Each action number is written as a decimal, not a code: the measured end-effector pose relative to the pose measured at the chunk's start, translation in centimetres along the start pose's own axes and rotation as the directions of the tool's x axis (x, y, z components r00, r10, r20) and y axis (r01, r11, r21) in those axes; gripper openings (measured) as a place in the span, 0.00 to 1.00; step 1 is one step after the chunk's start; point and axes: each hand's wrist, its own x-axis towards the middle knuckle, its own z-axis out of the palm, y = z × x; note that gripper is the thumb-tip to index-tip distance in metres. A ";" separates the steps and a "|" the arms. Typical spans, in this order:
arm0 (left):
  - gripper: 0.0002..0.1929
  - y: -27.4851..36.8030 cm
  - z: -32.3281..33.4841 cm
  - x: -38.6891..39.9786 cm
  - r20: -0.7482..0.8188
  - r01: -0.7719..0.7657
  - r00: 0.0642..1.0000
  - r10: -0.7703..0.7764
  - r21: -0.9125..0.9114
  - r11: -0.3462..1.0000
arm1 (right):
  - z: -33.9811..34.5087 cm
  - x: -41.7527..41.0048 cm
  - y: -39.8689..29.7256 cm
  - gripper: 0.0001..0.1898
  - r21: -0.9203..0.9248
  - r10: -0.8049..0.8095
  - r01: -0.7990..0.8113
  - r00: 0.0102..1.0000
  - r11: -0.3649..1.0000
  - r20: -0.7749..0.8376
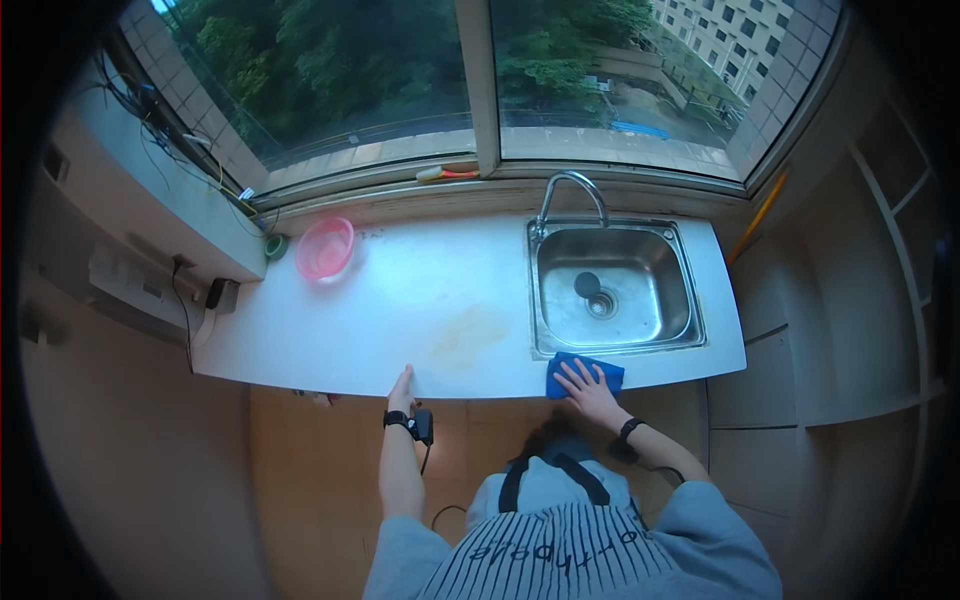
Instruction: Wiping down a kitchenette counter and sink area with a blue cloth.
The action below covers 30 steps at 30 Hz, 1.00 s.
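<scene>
My right hand (591, 392) lies with fingers spread on a folded blue cloth (559, 368), pressing it to the white countertop (375, 330) at the front edge, just below the steel sink (611, 285). At the counter's front edge, farther left, my left hand (403, 391) rests with its thumb side up; its fingers are partly hidden, and I see nothing held in it. Between the two hands and behind them, a faint yellowish stain (471, 335) marks the counter.
A pink plastic basin (325, 248) and a small green bowl (276, 247) stand at the counter's back left. The chrome faucet (571, 178) arches over the sink, where a dark round drain cover (587, 284) lies. A brush (448, 174) rests on the window sill.
</scene>
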 end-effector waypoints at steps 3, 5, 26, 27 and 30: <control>0.31 -0.3 -1.0 0.2 -0.016 -0.003 1.000 0.003 -0.019 1.000 | 0.1 2.5 -2.4 0.31 -0.003 -0.092 0.092 0.996 0.996 -0.003; 0.31 -0.4 -0.5 0.2 0.000 -0.002 1.000 0.002 -0.065 0.998 | 0.3 3.7 -3.3 0.32 0.026 -0.153 0.153 0.988 0.988 -0.005; 0.24 -0.8 -1.6 2.3 0.292 0.396 0.890 -0.350 -0.117 0.911 | -1.0 21.7 -5.8 0.27 0.234 -0.406 0.394 0.914 0.889 0.003; 0.24 -1.0 -1.8 2.4 0.286 0.397 0.892 -0.350 -0.127 0.909 | -1.0 22.8 -5.5 0.27 0.238 -0.390 0.375 0.921 0.896 0.016; 0.25 -1.4 -1.6 1.9 0.346 0.284 0.913 -0.216 -0.158 0.946 | -1.3 25.9 -3.6 0.27 0.211 -0.307 0.294 0.951 0.932 0.030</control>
